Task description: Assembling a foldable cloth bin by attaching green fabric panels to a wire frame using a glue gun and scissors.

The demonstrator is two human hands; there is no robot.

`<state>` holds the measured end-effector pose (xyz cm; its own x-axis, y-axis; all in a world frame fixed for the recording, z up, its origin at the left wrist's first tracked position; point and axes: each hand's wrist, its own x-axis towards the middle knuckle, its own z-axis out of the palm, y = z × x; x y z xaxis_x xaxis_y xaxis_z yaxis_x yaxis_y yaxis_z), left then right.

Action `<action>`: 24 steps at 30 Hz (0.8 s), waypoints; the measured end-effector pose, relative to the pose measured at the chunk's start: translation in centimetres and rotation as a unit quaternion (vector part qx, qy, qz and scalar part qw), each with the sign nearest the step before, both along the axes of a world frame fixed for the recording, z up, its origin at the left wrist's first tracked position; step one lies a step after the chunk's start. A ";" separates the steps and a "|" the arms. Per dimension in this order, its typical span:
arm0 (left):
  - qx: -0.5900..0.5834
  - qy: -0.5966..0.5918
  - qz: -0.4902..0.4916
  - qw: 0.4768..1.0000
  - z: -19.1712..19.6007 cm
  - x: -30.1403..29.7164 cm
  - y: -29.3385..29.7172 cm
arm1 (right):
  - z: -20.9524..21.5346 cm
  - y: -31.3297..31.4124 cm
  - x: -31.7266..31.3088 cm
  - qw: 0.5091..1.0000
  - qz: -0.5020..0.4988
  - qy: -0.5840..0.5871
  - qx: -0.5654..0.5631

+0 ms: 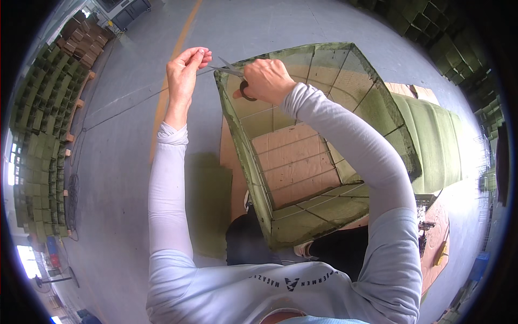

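Observation:
A pair of scissors (pixel 233 71) with dark handles is in my right hand (pixel 266 80), the blades parted and pointing left over a corner of the frame. My left hand (pixel 186 72) is raised just left of the blade tips, thumb and fingers pinched together. Whatever it pinches, if anything, is too small to make out. Below both hands stands a large box-shaped wire frame (pixel 295 160) with green mesh (pixel 259 123) stretched along its sides and edges. Brown cardboard shows through its middle.
Brown cardboard (pixel 229 141) lies on the grey floor under the frame. Folded green fabric (pixel 431 141) is at the right, and a green sheet (pixel 208 208) at the left. Stacks of green boxes (pixel 40 108) line the left side, with more stacks (pixel 458 48) at the far right.

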<state>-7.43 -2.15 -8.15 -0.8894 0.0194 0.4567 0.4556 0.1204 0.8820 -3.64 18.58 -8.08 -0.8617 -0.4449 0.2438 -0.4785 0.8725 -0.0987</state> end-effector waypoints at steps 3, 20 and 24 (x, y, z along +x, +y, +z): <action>0.006 -0.020 -0.001 1.000 0.3 0.1 0.3 | 1.7 -0.7 -0.5 0.997 -0.009 -0.045 0.060; -0.204 0.045 -0.170 0.963 2.9 8.4 1.3 | 4.3 12.3 -0.1 0.961 -0.065 -0.236 -0.132; -0.364 0.156 -0.227 0.890 0.6 10.9 4.3 | 4.6 14.5 1.5 0.919 -0.074 -0.385 -0.037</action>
